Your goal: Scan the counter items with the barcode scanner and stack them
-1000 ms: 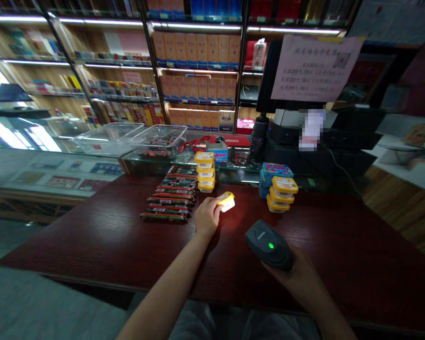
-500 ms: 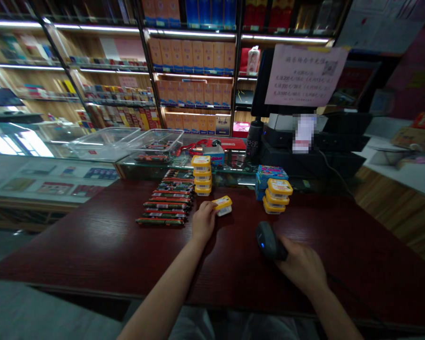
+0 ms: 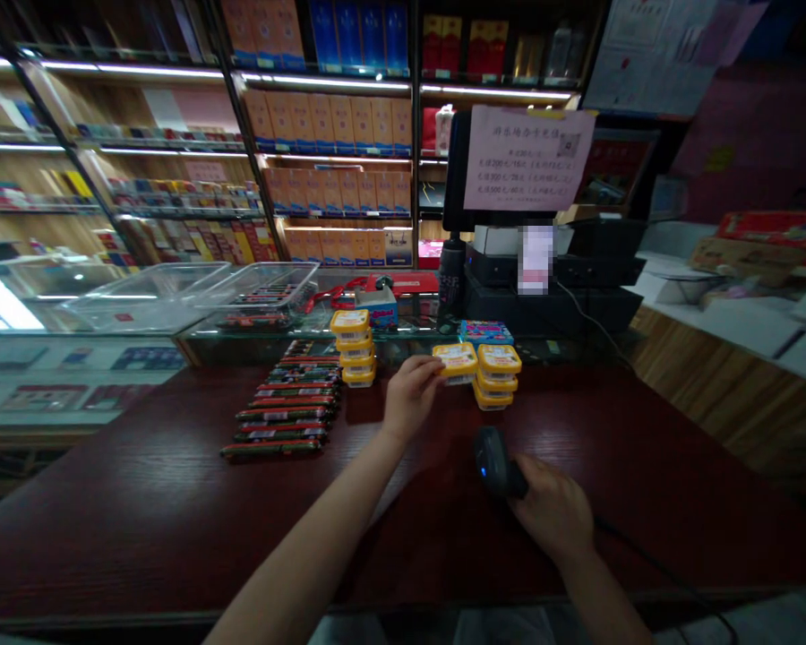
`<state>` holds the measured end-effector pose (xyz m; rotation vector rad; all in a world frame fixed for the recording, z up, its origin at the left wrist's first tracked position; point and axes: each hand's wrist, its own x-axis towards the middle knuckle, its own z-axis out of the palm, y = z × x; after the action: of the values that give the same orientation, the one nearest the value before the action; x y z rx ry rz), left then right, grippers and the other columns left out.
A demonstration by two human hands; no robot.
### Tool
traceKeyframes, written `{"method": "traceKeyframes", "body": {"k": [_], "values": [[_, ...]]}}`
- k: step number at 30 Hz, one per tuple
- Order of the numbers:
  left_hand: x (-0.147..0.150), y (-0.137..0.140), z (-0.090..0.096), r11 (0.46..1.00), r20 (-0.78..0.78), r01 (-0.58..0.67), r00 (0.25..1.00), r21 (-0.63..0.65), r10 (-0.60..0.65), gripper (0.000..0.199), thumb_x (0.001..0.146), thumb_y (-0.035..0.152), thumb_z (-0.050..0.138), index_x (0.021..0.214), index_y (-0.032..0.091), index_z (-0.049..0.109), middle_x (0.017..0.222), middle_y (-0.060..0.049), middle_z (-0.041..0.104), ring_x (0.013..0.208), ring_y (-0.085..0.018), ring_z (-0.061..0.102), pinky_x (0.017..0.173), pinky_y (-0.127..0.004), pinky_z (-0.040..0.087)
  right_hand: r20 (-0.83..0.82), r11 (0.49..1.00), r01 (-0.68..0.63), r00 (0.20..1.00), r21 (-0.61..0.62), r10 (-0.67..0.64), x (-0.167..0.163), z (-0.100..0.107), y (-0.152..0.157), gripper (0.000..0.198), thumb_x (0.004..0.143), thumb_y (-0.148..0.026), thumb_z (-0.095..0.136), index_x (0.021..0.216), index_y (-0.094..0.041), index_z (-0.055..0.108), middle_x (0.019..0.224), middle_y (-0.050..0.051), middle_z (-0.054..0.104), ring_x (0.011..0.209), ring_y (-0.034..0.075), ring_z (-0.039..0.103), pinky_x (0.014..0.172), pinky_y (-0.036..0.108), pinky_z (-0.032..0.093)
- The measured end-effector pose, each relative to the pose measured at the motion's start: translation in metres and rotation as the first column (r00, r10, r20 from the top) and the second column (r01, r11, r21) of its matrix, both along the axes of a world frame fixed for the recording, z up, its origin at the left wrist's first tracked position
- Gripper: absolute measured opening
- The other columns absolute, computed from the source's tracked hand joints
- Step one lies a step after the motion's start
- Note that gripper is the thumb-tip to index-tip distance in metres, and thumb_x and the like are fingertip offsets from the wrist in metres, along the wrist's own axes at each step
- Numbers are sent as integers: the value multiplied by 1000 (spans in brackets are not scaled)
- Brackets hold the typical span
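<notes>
Pinched in the fingers of my left hand [image 3: 411, 394] is a small plastic tub with a yellow lid [image 3: 455, 360], held just left of a stack of similar yellow-lidded tubs [image 3: 498, 376]. My right hand [image 3: 556, 506] is wrapped round the handle of a dark barcode scanner [image 3: 497, 461] with a blue light, low over the table. Another stack of yellow-lidded tubs [image 3: 355, 348] stands left of my left hand. Beside it lies a row of thin stick-shaped packets [image 3: 286, 408] with dark and red wrapping.
Behind the right stack sits a blue box [image 3: 487, 332]. Clear plastic trays [image 3: 261, 296] rest on the glass counter at the back. A monitor with a paper notice [image 3: 524, 161] stands at the back right. The scanner's cable [image 3: 658, 564] trails right across the dark wooden table [image 3: 141, 502].
My left hand has moved the tub up and right, from the middle of the table to beside the right stack. My right hand still holds the scanner. The view has turned right.
</notes>
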<state>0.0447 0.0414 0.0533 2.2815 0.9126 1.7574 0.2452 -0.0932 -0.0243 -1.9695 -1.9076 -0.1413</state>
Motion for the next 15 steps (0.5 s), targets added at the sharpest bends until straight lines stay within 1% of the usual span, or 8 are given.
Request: {"method": "traceKeyframes", "body": {"k": [3, 5, 9, 12, 15], "values": [[37, 13, 20, 998, 41, 65, 997, -10, -65, 16, 77, 10, 63, 89, 20, 68, 94, -4, 66, 89, -14, 63, 81, -28, 53, -3, 1000, 11, 1000, -18, -11, -2, 5, -1, 15, 79, -22, 54, 92, -23, 61, 81, 1, 68, 75, 17, 63, 67, 27, 38], [57, 23, 27, 995, 53, 97, 994, -29, -95, 17, 76, 8, 63, 87, 19, 69, 95, -4, 65, 89, -14, 63, 81, -28, 53, 2, 1000, 16, 1000, -18, -16, -3, 7, -1, 15, 78, -21, 55, 92, -24, 61, 80, 0, 68, 75, 17, 63, 66, 27, 37], [82, 39, 24, 989, 26, 125, 992, -79, -123, 19, 75, 4, 62, 86, 18, 69, 94, -4, 64, 89, -15, 63, 81, -29, 53, -19, 1000, 11, 1000, -16, -12, -3, 8, -1, 22, 75, -16, 56, 95, -23, 61, 83, 0, 68, 79, 16, 62, 71, 26, 38], [88, 44, 19, 987, -14, 129, 991, -99, -131, 19, 75, 4, 61, 86, 17, 68, 93, -4, 64, 88, -14, 63, 81, -28, 53, -40, 1000, 12, 999, -26, -13, -3, 6, 0, 25, 75, -17, 55, 99, -24, 62, 90, 1, 68, 83, 16, 62, 75, 25, 38], [88, 43, 17, 988, -65, 108, 991, -106, -116, 18, 77, 7, 61, 89, 18, 68, 95, -4, 65, 91, -15, 62, 83, -27, 52, -27, 999, 17, 999, -42, -18, -3, 6, 0, 26, 74, -17, 56, 99, -24, 62, 93, 1, 69, 86, 17, 62, 76, 26, 39]]}}
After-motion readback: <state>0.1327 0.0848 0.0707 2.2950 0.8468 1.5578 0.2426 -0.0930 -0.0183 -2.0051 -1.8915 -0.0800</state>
